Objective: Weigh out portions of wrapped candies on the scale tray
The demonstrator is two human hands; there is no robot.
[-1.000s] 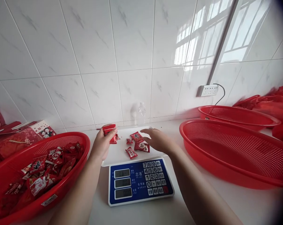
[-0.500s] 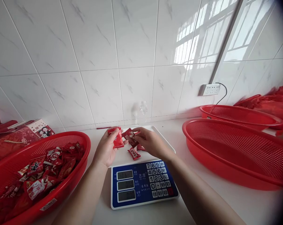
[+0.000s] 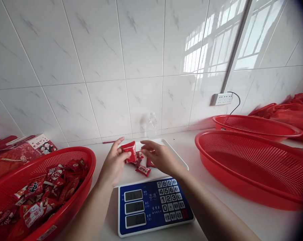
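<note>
My left hand [image 3: 115,160] holds a shiny red snack packet [image 3: 129,151] between thumb and fingers, above the white weighing tray [image 3: 175,154] of a digital scale. My right hand [image 3: 161,157] hovers over the same tray, its thumb and index finger apart. Several small red wrapped snacks lie under and between the hands; one wrapped snack [image 3: 143,170] with white lettering rests nearest me. Parts of the others are hidden by my fingers. The scale's blue panel [image 3: 153,202], with its displays and keypad, faces me.
On the left stands a red mesh basket [image 3: 87,167] filled with wrapped snacks, a decorated red box [image 3: 23,150] behind it. Two red baskets [image 3: 204,154] stand to the right. A clear bottle [image 3: 152,121] is by the tiled wall, and a power strip [image 3: 222,99] is fixed to it.
My right hand's fingers have come apart, off the dark red packet among the snacks. The packet in my left hand has turned and moved slightly right. The view has shifted a little.
</note>
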